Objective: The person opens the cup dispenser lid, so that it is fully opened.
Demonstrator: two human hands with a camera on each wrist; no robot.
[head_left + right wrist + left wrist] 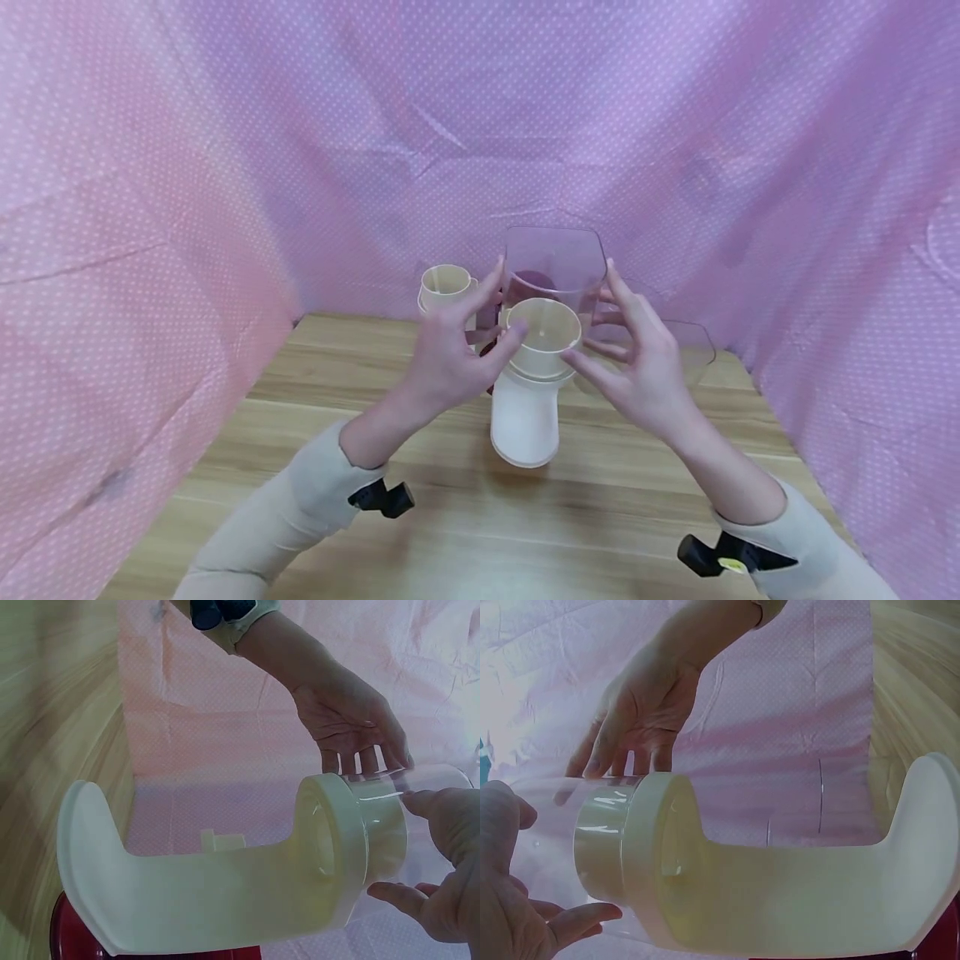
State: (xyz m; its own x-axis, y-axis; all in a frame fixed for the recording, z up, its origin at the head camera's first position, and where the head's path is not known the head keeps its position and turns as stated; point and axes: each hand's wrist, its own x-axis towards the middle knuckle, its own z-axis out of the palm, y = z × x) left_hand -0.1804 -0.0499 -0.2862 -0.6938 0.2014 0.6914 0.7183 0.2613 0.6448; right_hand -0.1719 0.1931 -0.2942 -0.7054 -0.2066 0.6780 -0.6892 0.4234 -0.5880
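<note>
Sleeves point(311, 483) nearest; now the tank point(557, 254) is being gripped by curled fingers point(483, 292), left hand point(452, 350) at nine o'clock, right hand point(647, 362) at three; apparently being seated on the stand point(525, 421), even pressing seems needed!

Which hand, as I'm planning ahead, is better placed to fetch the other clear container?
Probably the right hand: the other clear container is nearer it; the left hand is across the stand.
</note>
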